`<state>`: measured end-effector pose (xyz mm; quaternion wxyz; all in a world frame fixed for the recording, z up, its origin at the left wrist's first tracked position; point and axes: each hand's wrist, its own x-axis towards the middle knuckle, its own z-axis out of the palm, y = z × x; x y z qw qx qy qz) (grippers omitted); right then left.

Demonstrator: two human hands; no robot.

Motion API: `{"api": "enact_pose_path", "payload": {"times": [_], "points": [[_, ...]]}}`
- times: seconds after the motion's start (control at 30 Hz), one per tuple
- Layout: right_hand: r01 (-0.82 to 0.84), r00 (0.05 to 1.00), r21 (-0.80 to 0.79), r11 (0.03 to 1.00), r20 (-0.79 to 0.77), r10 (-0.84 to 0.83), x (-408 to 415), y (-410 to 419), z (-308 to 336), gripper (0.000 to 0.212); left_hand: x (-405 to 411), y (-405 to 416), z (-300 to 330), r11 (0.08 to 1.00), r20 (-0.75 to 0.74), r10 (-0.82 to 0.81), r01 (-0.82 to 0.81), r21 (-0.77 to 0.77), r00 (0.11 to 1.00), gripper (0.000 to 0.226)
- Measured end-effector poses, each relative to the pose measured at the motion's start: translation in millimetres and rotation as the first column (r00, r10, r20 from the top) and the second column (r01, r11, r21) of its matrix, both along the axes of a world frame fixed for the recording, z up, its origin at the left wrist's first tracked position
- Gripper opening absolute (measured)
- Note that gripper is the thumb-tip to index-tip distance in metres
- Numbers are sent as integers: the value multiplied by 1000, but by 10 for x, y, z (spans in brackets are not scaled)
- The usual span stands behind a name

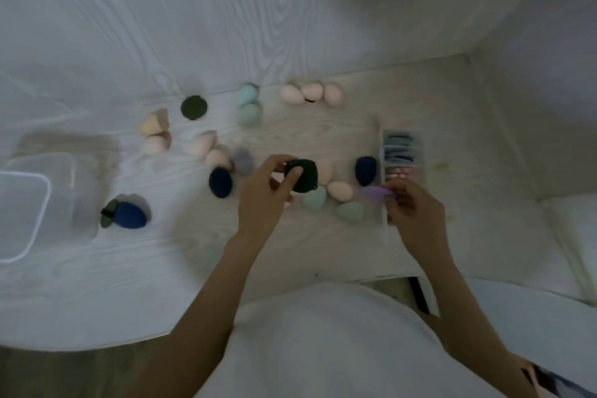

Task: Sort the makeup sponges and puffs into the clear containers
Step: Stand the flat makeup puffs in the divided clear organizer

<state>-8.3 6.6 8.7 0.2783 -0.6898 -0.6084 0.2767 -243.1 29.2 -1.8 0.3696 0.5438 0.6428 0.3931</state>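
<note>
A pale wood-grain tabletop (97,268) set against a white wall carries the sorting job, and the frame is dim and blurred. The left hand (258,200) pinches a dark green puff (305,176) just left of the clear divided organiser (400,168), likely lifting it for filing, while the right hand (410,207) curls its fingers on a lilac puff (376,194) at the organiser's near end, apparently to slot it upright. Pink, mint and navy sponges lie scattered left of the organiser, with a clear tub (22,216) far left.
</note>
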Motion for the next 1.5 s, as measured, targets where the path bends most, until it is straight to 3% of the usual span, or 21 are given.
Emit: {"api": "enact_pose_path", "payload": {"times": [0.13,0.3,0.53,0.73,0.8,1.0,1.07,1.13,1.23,1.4,1.5], "points": [[196,980,-22,980,-34,-196,502,-396,-32,19,590,-186,-61,978,4,-201,201,-62,980,20],[251,963,22,968,-108,-247,880,-560,-29,21,1101,-269,-101,954,-147,-299,296,-42,943,22],[170,977,65,983,-139,-159,1203,-533,-77,16,1566,-355,-131,936,-503,-208,319,145,839,18],[72,981,71,995,-186,-58,1383,-456,-147,16,1812,-351,-239,924,-564,-302,382,26,769,14],[53,979,84,995,-203,-35,1437,-439,-176,15,1849,-323,-189,937,-543,-280,349,26,792,17],[16,974,105,994,-228,9,1380,-401,-221,15,1680,-299,-39,995,-284,-82,93,27,955,18],[-9,973,96,995,-229,31,1317,-381,-227,14,1628,-324,-32,992,-258,-123,127,-2,958,17],[-8,975,87,996,-222,27,1282,-358,-248,14,1582,-393,-62,957,-352,-265,290,18,898,16],[10,977,83,996,-215,8,1273,-321,-270,14,1559,-540,-165,868,-540,-404,496,30,739,21],[2,974,73,997,-225,15,1213,-289,-267,16,1603,-623,-304,813,-636,-438,582,21,636,13],[-4,973,71,997,-228,20,1180,-292,-259,15,1621,-629,-320,814,-652,-434,581,12,621,14]]}}
